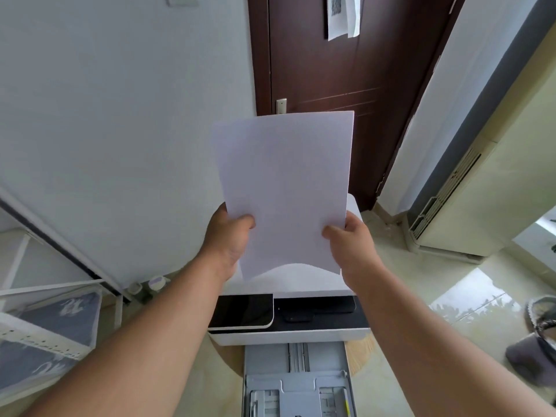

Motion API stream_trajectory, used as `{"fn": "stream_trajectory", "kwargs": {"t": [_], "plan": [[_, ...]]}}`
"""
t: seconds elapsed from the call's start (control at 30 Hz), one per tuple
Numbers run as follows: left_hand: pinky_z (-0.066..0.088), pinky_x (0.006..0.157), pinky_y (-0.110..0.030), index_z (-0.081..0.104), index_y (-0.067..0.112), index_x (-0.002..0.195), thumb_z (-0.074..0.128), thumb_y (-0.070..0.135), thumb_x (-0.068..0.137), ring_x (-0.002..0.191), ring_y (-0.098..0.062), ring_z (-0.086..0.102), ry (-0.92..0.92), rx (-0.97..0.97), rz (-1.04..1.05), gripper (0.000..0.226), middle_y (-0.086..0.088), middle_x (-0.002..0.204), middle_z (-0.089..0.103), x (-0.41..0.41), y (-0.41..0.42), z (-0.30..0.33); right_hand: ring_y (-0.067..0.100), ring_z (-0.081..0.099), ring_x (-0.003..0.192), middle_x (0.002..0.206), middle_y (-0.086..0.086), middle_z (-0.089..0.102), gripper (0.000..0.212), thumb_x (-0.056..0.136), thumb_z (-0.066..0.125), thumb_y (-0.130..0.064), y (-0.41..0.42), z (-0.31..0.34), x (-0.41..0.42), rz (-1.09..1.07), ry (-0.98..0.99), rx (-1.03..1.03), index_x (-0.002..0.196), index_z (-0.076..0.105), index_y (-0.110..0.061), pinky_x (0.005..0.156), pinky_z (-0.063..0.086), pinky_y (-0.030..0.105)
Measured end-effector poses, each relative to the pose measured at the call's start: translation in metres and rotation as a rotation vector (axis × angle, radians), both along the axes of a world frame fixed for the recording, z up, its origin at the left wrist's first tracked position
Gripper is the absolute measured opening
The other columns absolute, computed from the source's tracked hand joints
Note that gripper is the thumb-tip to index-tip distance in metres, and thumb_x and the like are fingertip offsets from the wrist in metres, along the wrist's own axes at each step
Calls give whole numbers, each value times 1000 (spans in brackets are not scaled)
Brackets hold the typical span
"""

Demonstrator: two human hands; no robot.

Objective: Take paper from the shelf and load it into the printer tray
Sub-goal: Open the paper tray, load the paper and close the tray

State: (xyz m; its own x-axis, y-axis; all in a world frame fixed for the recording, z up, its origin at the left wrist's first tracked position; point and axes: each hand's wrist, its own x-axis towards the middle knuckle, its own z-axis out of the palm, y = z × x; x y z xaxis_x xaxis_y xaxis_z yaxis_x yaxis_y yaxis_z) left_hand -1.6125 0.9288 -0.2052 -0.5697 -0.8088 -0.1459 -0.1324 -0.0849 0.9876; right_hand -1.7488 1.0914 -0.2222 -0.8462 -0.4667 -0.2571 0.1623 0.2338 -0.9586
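Paper (284, 191) is off the shelf, held upright above the printer (288, 334); left hand (227, 240) and right hand (350, 242) pinch its lower edges; tray (296, 383), at 6 o'clock, looks open and unloaded; loading remains.

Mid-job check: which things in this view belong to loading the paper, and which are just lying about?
Belongs to the job:
- paper stack, held upright by left hand and right hand
- printer
- pulled-out printer tray, no paper in it yet

Just lying about:
- brown door with notices
- standing air conditioner
- white rack at left
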Motion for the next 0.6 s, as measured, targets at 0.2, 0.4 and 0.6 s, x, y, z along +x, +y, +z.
{"fn": "stream_trajectory", "kwargs": {"t": [0.2,0.4,0.6], "plan": [[50,73,-29,71,11,93,58,5,68,77,-14,66,52,-52,55,30,6,83,73,-3,-1,-10,24,69,95,104,3,76,39,85,55,-3,-6,-6,0,-44,27,-36,117,70,-19,72,50,29],[54,77,-23,74,13,99,72,7,76,85,-8,72,65,-56,25,25,9,90,79,2,7,-36,21,69,100,107,0,76,38,86,64,-8,-1,-22,5,-63,14,-59,121,68,-22,72,50,29],[54,83,-16,75,19,112,85,12,82,102,-7,75,122,-40,-23,32,7,107,80,1,7,-40,19,70,104,109,-2,77,38,86,69,-9,-3,-23,1,-55,-17,-88,121,69,-23,76,52,29]]}}
